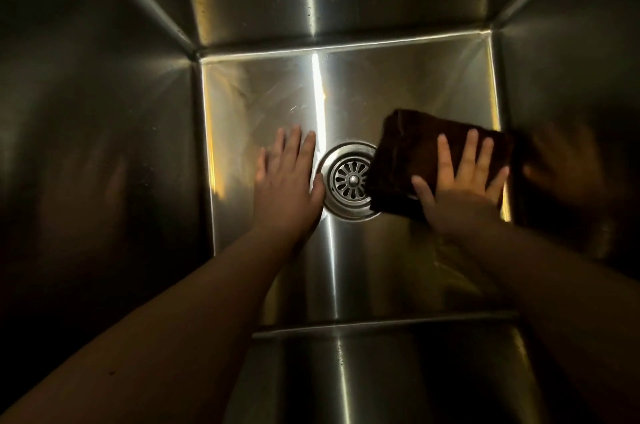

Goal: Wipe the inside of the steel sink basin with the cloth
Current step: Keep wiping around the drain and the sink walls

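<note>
Cloth [412,160]: soft, light, folded; we judge it bunches easily.
Right hand [460,188]: fingers spread flat, pressing it down.
Left hand [285,177]: flat on sink [346,94], holding nothing.
Drain [349,179]: between our palms.

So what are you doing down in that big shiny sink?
Someone is wiping the steel sink from inside. The right hand presses a dark cloth flat on the bottom, just right of the drain. The left hand rests open on the bare steel on the drain's other side.

No text, label, brand or number can be read anywhere — only bare, unmarked surfaces.
</note>
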Available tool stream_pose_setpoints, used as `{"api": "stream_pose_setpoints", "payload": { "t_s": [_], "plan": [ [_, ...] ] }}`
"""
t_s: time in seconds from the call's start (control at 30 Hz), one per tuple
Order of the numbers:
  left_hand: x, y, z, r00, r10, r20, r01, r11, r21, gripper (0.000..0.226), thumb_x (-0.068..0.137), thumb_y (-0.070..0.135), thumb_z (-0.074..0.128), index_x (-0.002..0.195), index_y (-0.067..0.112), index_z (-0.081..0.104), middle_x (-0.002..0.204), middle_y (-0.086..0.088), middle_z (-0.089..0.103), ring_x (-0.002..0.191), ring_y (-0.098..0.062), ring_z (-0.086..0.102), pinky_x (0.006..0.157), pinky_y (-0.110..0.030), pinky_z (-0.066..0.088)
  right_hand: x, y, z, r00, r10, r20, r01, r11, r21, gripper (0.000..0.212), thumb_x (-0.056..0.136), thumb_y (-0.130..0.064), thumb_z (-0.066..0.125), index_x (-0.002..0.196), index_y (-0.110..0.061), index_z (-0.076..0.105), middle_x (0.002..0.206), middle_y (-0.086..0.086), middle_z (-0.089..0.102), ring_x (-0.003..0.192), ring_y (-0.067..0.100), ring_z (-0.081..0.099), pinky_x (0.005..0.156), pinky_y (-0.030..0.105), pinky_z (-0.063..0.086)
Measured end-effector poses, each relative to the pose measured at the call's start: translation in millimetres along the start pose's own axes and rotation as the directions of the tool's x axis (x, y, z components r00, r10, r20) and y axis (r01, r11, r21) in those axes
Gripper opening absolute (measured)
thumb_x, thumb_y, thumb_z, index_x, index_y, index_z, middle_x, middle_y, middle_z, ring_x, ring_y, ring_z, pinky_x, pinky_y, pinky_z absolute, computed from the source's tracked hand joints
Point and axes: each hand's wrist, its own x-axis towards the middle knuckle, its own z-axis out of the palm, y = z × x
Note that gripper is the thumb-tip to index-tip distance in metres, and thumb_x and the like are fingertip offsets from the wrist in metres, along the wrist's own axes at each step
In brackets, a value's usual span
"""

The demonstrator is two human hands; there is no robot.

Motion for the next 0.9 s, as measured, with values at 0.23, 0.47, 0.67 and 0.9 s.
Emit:
{"api": "stream_pose_setpoints", "payload": {
  "t_s": [0.23, 0.47, 0.67, 0.9],
  "plan": [
    [14, 29, 3, 0.984, 0.174, -0.044, -0.174, 0.985, 0.020, 0.063, 0.091, 0.034, 0.042, 0.150, 0.018, 0.025, 0.158, -0.004, 0.020, 0.146, -0.023, 0.012, 0.116, -0.043, 0.006, 37, -21, -34, 0.988, -0.154, 0.001, 0.154, 0.988, 0.001, 0.074, 0.095, -0.061, 0.020, 0.149, -0.030, -0.019, 0.155, 0.011, -0.030, 0.142, 0.030, -0.028, 0.112, 0.056, -0.011],
    [46, 79, 8, 0.872, 0.473, 0.128, -0.487, 0.864, 0.129, 0.063, 0.095, 0.033, 0.040, 0.151, 0.015, 0.017, 0.159, -0.006, 0.011, 0.146, -0.023, 0.006, 0.117, -0.036, 0.002, -4, 8, -47, 0.970, -0.221, -0.098, 0.236, 0.954, 0.185, 0.063, 0.097, -0.027, 0.046, 0.152, -0.020, 0.018, 0.159, 0.010, 0.012, 0.145, 0.028, 0.012, 0.116, 0.042, 0.018],
    [71, 86, 13, 0.877, 0.413, 0.246, -0.430, 0.903, 0.016, 0.075, 0.092, 0.037, 0.054, 0.152, 0.016, 0.014, 0.160, -0.004, 0.005, 0.146, -0.021, 0.004, 0.116, -0.034, 0.009, 1, 26, -53, 0.946, -0.323, -0.033, 0.325, 0.942, 0.088, 0.077, 0.085, -0.012, 0.061, 0.150, -0.008, 0.020, 0.152, 0.011, 0.020, 0.139, 0.026, 0.019, 0.111, 0.036, 0.029],
    [75, 87, 1, 0.848, 0.479, 0.225, -0.512, 0.850, 0.120, 0.074, 0.088, 0.041, 0.060, 0.149, 0.014, 0.026, 0.153, -0.007, 0.025, 0.135, -0.028, 0.025, 0.114, -0.034, 0.022, 5, 18, -65, 0.949, -0.313, -0.039, 0.313, 0.950, 0.007, 0.072, 0.078, -0.015, 0.068, 0.140, -0.008, 0.031, 0.138, 0.010, 0.032, 0.123, 0.029, 0.033, 0.092, 0.035, 0.045]
  ]
}}
